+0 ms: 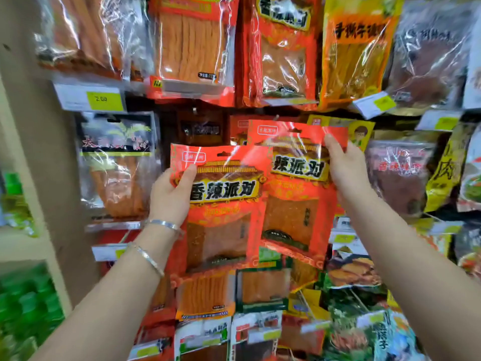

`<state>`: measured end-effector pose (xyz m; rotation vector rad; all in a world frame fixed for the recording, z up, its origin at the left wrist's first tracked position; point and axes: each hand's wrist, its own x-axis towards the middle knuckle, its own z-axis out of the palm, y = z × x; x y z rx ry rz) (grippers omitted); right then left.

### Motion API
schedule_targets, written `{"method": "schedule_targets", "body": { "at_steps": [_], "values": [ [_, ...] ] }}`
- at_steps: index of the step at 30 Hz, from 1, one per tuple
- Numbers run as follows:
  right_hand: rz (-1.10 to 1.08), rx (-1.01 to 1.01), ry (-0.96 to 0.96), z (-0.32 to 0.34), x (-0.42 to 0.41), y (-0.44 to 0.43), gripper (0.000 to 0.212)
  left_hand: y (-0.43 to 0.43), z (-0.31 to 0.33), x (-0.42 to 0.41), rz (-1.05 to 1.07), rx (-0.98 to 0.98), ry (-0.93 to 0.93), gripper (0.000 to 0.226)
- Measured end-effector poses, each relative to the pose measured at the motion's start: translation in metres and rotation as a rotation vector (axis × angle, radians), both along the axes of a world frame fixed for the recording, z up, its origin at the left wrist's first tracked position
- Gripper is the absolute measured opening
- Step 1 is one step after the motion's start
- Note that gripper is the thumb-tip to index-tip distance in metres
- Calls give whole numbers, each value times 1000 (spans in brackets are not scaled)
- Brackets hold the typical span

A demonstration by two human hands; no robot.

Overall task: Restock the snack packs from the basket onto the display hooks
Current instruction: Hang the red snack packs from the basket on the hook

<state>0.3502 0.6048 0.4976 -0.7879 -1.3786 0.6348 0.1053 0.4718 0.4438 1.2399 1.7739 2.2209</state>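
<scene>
Midway at best: below the hung red pack [282,61], left hand [170,194] pinching one spicy-strip pack [223,217], right hand [346,168] gripping a second spicy-strip pack [294,204], neither hooked yet (basket unseen).

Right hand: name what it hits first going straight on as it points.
Probably the yellow-topped pack with a cartoon face, hanging just behind the red plastic snack pack that the right hand grips; depth is unclear.

We read 香辣派对 on the left red pack [223,194]. At its three o'clock, the right red pack [296,204] shows 辣派对. Up at ten o'clock, the yellow price tag [104,100] says 2.00, blurrily.
</scene>
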Motion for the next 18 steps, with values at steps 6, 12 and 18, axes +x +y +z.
{"method": "schedule_targets", "body": {
  "at_steps": [6, 12, 18],
  "values": [
    [111, -92, 20, 27, -29, 41, 41, 35, 22, -10, -61, 69, -22, 26],
    [147, -221, -21, 25, -46, 64, 51, 61, 22, -22, -157, 55, -89, 19],
    [39, -89, -53, 7, -57, 81, 34, 71, 24, -12, -211, 53, -129, 15]
  ]
}}
